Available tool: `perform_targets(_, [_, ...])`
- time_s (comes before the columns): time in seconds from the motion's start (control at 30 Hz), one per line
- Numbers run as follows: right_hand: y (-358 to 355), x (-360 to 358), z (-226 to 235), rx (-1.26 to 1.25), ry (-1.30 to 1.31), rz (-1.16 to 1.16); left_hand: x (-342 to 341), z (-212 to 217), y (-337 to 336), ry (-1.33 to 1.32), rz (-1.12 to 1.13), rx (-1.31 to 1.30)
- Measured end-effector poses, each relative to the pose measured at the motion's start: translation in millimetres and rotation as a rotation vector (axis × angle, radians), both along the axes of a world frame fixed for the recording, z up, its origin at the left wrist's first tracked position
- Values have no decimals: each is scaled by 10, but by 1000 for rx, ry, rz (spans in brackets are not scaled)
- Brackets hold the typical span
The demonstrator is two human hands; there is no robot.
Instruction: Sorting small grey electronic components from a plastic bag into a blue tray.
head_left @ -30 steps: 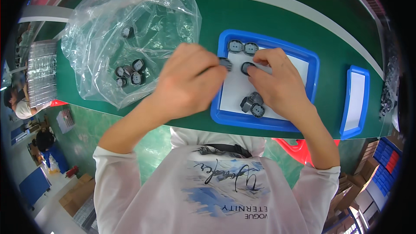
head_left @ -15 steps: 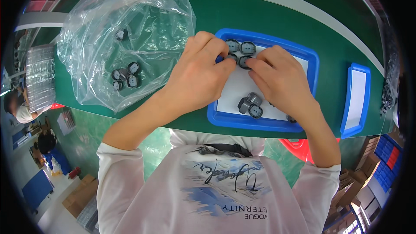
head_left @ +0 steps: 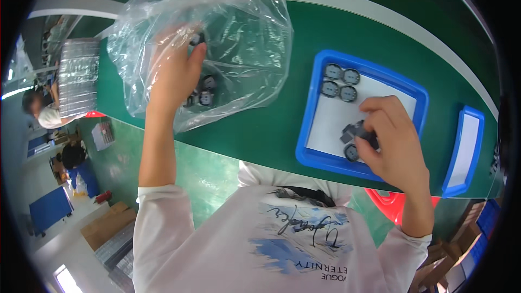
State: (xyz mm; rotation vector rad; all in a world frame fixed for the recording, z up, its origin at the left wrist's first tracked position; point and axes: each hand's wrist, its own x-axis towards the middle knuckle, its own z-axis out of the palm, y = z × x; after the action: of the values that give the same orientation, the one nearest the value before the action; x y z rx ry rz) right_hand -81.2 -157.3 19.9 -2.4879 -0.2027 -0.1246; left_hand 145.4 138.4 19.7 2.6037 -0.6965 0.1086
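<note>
My left hand reaches into a clear plastic bag on the left. Its thumb and fingers stand apart around a small dark grey plastic housing; the fingers are partly blurred by the film. Other such housings lie by its wrist. Over the blue tray, my right hand pinches a dark grey housing between thumb and fingers. Beside it, a round-faced housing rests on the tray's white liner. Several more housings sit in two rows at the tray's back left corner.
A narrow blue tray with a white liner stands at the right on the green table. Stacked clear plastic trays are at the far left, near another person. A red stool shows below the table edge.
Both hands have left the rows of housings at the back of the tray. My left hand went left into the bag; my right came nearer, onto the loose housings. The whole view has shifted.
</note>
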Motion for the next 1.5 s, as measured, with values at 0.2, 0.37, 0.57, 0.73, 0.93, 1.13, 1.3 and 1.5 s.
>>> perform_targets(0.2, [27,68,-4,-70,15,39,271,-154,217,15,-107,241])
perform_targets(0.37, [12,-12,61,53,135,75,-183,83,27,-43,-236,-93])
perform_targets(0.57, [-7,114,96,-100,30,-31,-1013,-66,-675,-25,-757,-262])
perform_targets(0.73, [103,153,-95,-135,34,-232,-1214,-331,-919,-105,-676,-163])
perform_targets(0.93, [-8,-30,95,-184,210,-158,-1099,-190,-773,-74,-785,-109])
perform_targets(1.13, [147,82,47,78,169,-338,-1171,-277,-924,-129,-722,-119])
perform_targets(1.3, [104,127,-246,-199,-54,-92,-1184,-265,-915,-133,-644,-91])
perform_targets(1.5, [91,5,-19,-211,-14,-14,-1185,-303,-865,-77,-633,-178])
